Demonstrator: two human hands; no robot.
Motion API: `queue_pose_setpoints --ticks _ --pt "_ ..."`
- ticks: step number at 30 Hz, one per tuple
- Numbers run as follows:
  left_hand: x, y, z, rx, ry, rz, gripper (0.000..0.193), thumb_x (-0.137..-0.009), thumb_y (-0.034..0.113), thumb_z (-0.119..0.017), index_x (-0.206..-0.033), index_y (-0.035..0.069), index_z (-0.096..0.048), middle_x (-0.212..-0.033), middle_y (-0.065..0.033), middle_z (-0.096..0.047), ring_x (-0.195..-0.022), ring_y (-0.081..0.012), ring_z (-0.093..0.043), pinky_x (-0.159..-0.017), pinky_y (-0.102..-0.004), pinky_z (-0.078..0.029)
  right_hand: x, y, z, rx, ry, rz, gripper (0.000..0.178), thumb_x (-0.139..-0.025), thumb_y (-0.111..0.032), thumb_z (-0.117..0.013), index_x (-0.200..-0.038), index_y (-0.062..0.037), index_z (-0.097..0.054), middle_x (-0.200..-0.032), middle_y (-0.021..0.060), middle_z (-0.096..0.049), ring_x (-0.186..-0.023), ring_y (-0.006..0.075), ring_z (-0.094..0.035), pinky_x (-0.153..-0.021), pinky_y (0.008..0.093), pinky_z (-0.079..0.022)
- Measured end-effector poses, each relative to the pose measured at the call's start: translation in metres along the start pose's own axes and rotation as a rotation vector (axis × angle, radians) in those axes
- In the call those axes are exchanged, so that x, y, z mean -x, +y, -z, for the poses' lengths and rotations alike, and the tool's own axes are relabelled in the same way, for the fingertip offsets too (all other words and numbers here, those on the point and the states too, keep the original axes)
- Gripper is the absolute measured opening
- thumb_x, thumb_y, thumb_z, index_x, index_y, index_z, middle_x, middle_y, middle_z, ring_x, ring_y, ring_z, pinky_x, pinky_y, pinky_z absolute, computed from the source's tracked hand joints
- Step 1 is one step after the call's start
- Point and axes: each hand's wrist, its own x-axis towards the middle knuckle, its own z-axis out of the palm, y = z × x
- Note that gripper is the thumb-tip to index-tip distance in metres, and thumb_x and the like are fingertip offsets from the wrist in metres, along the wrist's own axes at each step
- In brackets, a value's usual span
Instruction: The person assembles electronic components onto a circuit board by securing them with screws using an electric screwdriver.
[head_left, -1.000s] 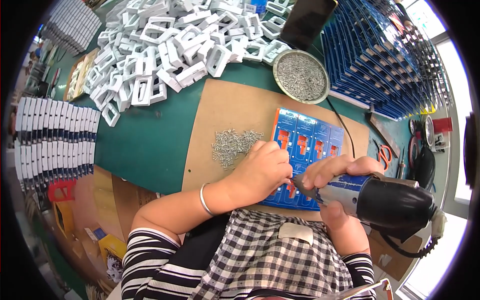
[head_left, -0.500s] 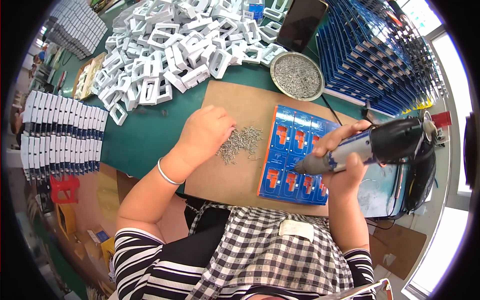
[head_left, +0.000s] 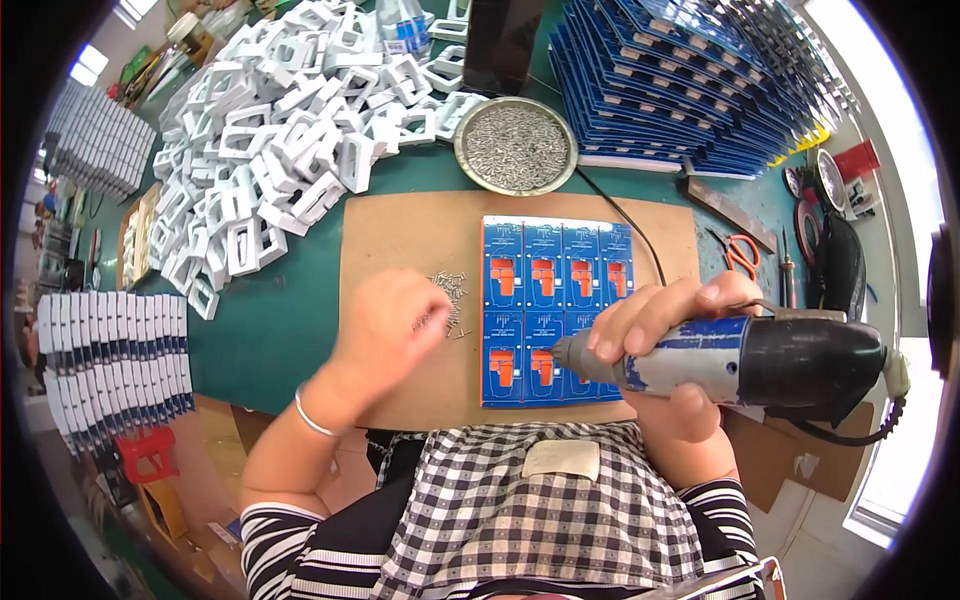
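Observation:
My right hand (head_left: 672,312) grips a grey, blue and black electric screwdriver (head_left: 790,362), held nearly level with its tip pointing left. The tip hangs over the lower row of a blue circuit-board panel (head_left: 525,308), which has orange shapes in two rows. My left hand (head_left: 392,322) is beside a small pile of loose screws (head_left: 454,298), its fingers curled together in a pinch. The fingertips are partly hidden, so I cannot make out what they hold. Under both panel and screws lies a brown board (head_left: 410,225).
Behind stands a round metal dish (head_left: 516,146) of screws, beside a dark phone (head_left: 502,45). White plastic frames (head_left: 255,150) are heaped at far left. Stacked blue boards (head_left: 690,85) rise at far right, near orange-handled scissors (head_left: 741,256). White-and-blue assembled pieces (head_left: 115,360) line the left.
My view has shifted, so the table things appear further left. My left hand has turned and drawn back slightly from the screw pile. The screwdriver is now more level, still in my right hand.

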Motion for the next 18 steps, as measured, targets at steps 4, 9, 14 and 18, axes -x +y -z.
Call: queue_pose_setpoints --ticks 4,9,14,18 --pt "0.005 0.027 -0.024 0.015 -0.077 -0.126 0.012 -0.073 0.007 -0.068 -0.082 0.009 -0.061 -0.08 -0.0032 -0.059 -0.075 -0.0227 -0.056 -0.07 -0.0358 -0.042 0.0 0.004 0.008 0.017 -0.064 0.005 0.06 -0.076 -0.007 -0.071 -0.123 -0.0063 -0.034 -0.091 0.0159 -0.061 -0.081 0.0297 -0.064 -0.072 0.0406 -0.055" --pt "0.006 0.025 -0.027 -0.035 -0.071 -0.115 0.014 -0.072 0.008 -0.069 -0.083 0.011 -0.061 -0.081 -0.0014 -0.058 -0.078 -0.0213 -0.055 -0.074 -0.0365 -0.04 0.005 0.008 0.01 0.009 -0.053 0.0 0.064 -0.074 -0.003 -0.071 -0.126 -0.0052 -0.034 -0.092 0.0173 -0.061 -0.082 0.0298 -0.064 -0.073 0.0406 -0.056" --pt "0.009 0.021 -0.022 -0.048 -0.13 -0.091 0.015 -0.072 0.01 -0.069 -0.084 0.012 -0.061 -0.081 -0.0009 -0.057 -0.079 -0.021 -0.055 -0.078 -0.0364 -0.039 0.007 0.012 0.01 -0.005 -0.047 0.006 0.066 -0.072 -0.001 -0.071 -0.126 -0.0049 -0.033 -0.092 0.0181 -0.061 -0.083 0.0296 -0.065 -0.075 0.0411 -0.055" --pt "0.006 0.026 -0.021 -0.12 -0.139 -0.163 0.017 -0.071 0.012 -0.07 -0.085 0.013 -0.061 -0.081 -0.0003 -0.055 -0.081 -0.0193 -0.054 -0.08 -0.0352 -0.038 0.005 0.013 0.004 0.011 -0.081 -0.025 0.067 -0.071 0.0 -0.071 -0.126 -0.0047 -0.033 -0.093 0.0188 -0.061 -0.084 0.0294 -0.064 -0.078 0.0411 -0.055"
